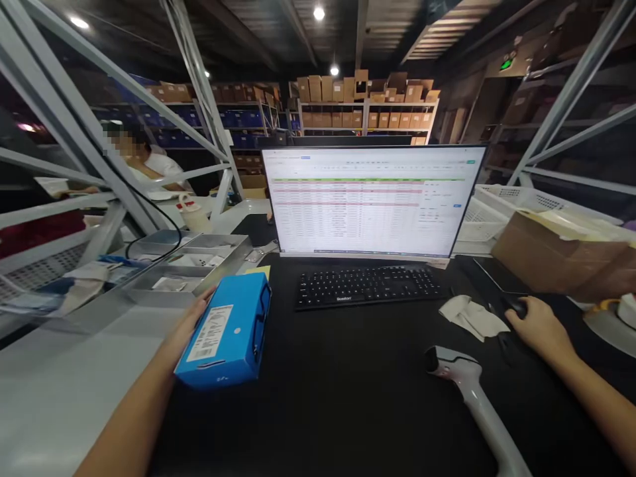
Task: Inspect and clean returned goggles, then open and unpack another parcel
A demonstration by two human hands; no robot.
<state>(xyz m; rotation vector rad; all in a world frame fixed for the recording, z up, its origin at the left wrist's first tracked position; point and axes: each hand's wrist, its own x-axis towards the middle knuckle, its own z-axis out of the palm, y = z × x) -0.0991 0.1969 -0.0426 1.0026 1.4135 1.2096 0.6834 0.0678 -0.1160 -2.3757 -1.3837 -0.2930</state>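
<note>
A blue cardboard box point(238, 331) with a white barcode label is tilted at the left of the black desk mat, with my left hand point(191, 324) against its left side. Most of those fingers are hidden behind the box. Over on the right, my right hand point(539, 324) is curled over a black computer mouse point(517, 307). A grey handheld barcode scanner point(470, 384) lies on the mat between my hands, nearer the right one. Behind it is a black keyboard point(368, 285), below a lit monitor point(368, 205) that displays a spreadsheet.
Left of the mat stands a grey divided tray point(199, 262) with small packets. A crumpled cloth point(472, 317) lies by the mouse. An open cardboard box point(556, 248) and white baskets point(527, 199) stand at the right. Another person point(159, 165) sits beyond the metal frame at left.
</note>
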